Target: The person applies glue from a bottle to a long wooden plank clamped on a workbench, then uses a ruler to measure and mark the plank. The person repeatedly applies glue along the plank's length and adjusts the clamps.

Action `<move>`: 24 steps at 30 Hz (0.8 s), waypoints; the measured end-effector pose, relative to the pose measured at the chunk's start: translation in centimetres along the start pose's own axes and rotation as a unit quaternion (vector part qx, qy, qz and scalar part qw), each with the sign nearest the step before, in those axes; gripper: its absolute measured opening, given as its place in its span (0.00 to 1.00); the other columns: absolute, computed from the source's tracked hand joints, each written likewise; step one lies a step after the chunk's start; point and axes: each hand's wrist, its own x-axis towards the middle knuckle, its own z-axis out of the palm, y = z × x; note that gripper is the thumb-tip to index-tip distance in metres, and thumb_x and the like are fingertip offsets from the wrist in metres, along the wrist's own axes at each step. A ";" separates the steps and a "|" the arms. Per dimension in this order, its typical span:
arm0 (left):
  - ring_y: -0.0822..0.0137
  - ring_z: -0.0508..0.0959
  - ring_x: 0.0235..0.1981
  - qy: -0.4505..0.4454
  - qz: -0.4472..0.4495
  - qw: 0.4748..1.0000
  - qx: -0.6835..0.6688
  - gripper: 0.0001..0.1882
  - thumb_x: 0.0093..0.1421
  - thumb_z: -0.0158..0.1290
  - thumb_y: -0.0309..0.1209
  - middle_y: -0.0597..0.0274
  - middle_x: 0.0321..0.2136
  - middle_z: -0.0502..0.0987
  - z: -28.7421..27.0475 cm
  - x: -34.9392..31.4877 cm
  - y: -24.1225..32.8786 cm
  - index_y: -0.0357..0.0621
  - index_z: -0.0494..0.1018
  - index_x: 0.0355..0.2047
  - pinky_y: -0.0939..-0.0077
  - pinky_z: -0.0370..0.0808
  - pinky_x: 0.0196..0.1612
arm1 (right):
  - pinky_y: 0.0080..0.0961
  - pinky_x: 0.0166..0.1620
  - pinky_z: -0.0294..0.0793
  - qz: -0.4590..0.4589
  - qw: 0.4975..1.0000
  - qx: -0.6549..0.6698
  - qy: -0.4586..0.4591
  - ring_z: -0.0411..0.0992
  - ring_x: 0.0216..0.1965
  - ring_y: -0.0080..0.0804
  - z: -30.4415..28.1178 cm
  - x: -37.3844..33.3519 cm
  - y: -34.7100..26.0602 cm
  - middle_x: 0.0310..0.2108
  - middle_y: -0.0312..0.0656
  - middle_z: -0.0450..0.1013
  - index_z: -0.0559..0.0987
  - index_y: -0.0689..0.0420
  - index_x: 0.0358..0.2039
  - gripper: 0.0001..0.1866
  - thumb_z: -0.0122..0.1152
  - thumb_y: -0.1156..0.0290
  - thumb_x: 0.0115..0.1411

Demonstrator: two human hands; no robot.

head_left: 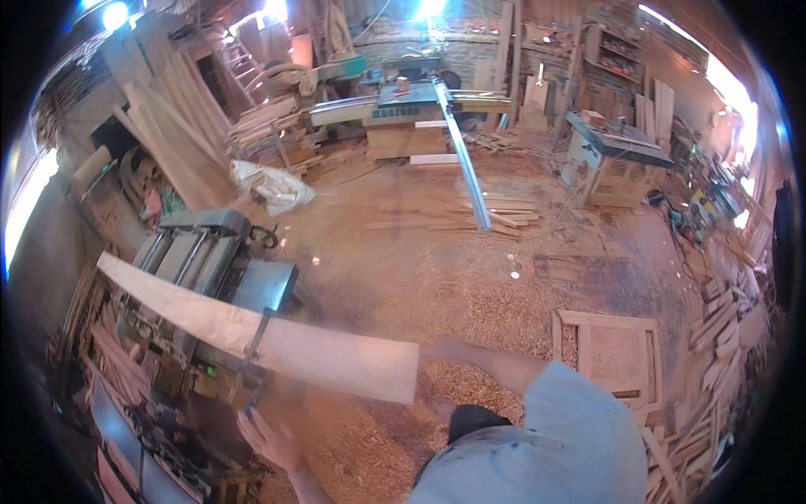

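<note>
Under it all, a brown floor (361, 231), thick with wood chips near the middle and bottom. At the bottom, right of center, a pale blue shirt (579, 428), with a bare arm out of its sleeve. At the left, a big gray machine (193, 239) with rollers on top. At the upper left, tall planks (176, 126), leaning close together. At the right edge, a messy pile of wood bits (726, 336).

From the left to the middle, a long pale board (336, 357) — slanting across the machine, right end sticking out past its side, a thin dark bar over the top. Right of the middle, a flat wood panel (617, 353) on the floor. At upper left of center, a white sack (273, 186), all crumpled.

At the lower left, the left hand (267, 437), open with fingers apart, below the board — holding nothing that shows. Near the middle, the right hand (449, 349), blurry, just beside the board's right end. Cannot tell how far open, or if touching the board.
</note>
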 end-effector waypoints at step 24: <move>0.58 0.78 0.43 -0.822 0.123 0.518 -0.204 0.19 0.63 0.55 0.37 0.54 0.44 0.78 29.2 -18.1 52.8 0.40 0.75 0.51 0.63 0.75 0.44 | 0.42 0.33 0.77 0.559 0.672 0.401 0.273 0.79 0.31 0.39 4.7 -46.9 34.0 0.29 0.48 0.80 0.82 0.58 0.36 0.28 0.56 0.41 0.63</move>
